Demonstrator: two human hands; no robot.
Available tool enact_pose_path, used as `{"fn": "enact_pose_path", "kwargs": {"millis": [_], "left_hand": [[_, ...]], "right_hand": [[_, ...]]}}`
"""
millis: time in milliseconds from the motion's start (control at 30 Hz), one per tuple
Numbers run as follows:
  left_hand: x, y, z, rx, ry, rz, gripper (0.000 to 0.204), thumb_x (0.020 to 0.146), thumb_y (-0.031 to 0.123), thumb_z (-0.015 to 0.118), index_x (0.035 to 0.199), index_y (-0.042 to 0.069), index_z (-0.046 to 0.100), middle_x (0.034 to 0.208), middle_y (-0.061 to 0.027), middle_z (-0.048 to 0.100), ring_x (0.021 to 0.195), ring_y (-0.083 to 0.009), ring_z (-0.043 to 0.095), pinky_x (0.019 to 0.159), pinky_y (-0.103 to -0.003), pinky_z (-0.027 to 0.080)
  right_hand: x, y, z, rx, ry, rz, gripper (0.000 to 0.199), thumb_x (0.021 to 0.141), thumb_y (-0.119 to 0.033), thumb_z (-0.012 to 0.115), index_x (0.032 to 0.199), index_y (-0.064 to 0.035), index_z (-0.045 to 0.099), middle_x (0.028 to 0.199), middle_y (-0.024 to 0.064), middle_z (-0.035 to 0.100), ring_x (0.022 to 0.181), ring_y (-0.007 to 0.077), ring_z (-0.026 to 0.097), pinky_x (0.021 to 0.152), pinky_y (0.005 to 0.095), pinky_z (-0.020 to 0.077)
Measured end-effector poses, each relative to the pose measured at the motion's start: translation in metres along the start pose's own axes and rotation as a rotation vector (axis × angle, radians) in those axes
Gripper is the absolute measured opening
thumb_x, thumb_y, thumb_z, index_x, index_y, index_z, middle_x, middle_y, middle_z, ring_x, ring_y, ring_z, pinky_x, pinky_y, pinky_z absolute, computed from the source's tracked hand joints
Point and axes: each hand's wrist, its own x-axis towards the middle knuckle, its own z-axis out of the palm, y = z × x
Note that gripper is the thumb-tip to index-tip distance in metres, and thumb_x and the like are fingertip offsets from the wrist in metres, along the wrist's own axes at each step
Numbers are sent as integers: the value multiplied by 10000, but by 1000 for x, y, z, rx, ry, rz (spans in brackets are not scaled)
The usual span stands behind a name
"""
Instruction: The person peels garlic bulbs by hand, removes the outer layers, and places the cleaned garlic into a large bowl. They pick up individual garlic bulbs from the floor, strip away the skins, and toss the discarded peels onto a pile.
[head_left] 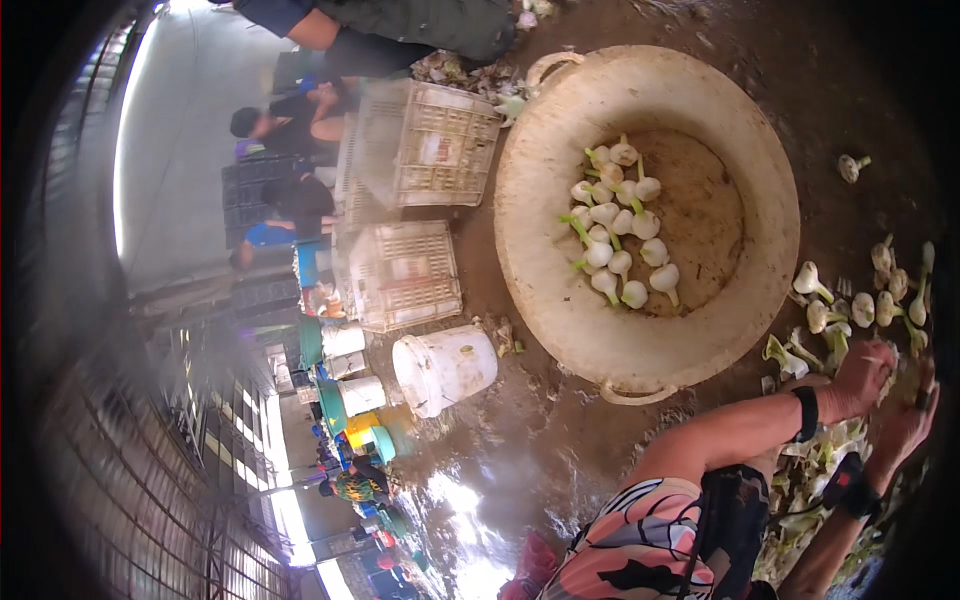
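Observation:
At the far right, low in the head view, my two hands work close together. My left hand is closed, its fingers curled around something small and pale that I cannot make out. Just below it, my right hand has its fingers bent inward, partly lost in the dark rim; what they grip is hidden. Loose garlic bulbs with green stems lie just beyond my hands, amid peeled leaves. A big round beige basin with loop handles holds many white trimmed garlic bulbs.
Leaf scraps cover the wet brown floor under my arms. One bulb lies apart at the right. Left of the basin stand plastic crates and a white bucket. Several people sit farther off; a dark-clothed leg shows at the top.

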Motion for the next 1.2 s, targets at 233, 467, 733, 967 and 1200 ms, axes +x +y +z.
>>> {"fn": "enact_pose_path", "kwargs": {"millis": [233,467,733,967,1200], "left_hand": [[28,45,-15,-733,-325,-595,190,795,135,675,793,-11,552,662,-54,548,518,-136,580,439,-292,454],[22,46,-39,-231,-805,-755,276,735,231,769,645,15,623,561,-51,605,462,-155,605,428,-286,481],[-2,21,-39,-793,-457,-29,317,887,373,620,877,60,668,695,5,511,604,-82,508,537,-261,425],[-4,54,-35,-178,-489,-204,182,799,50,567,635,38,489,573,-88,472,551,-253,518,480,-322,360],[1,49,-36,-367,-395,-526,268,888,220,577,760,-9,632,633,-24,580,564,-84,507,532,-252,429]], "right_hand": [[-7,-44,-30,214,-100,190,432,982,-369,468,1157,7,591,1212,110,565,1121,191,511,977,310,378],[-8,-44,-25,95,-443,-142,443,893,-395,540,1032,23,584,1117,139,553,1042,269,534,936,365,394],[-9,-66,9,198,-429,-51,630,821,-541,581,1007,58,637,1123,128,609,1111,259,543,1000,365,373],[-6,-69,15,1070,-160,656,269,905,-283,585,946,-18,604,853,58,608,777,158,574,721,305,470],[-1,-77,29,1349,124,883,459,917,-487,532,762,-57,563,754,112,600,741,237,555,751,337,456]]}}
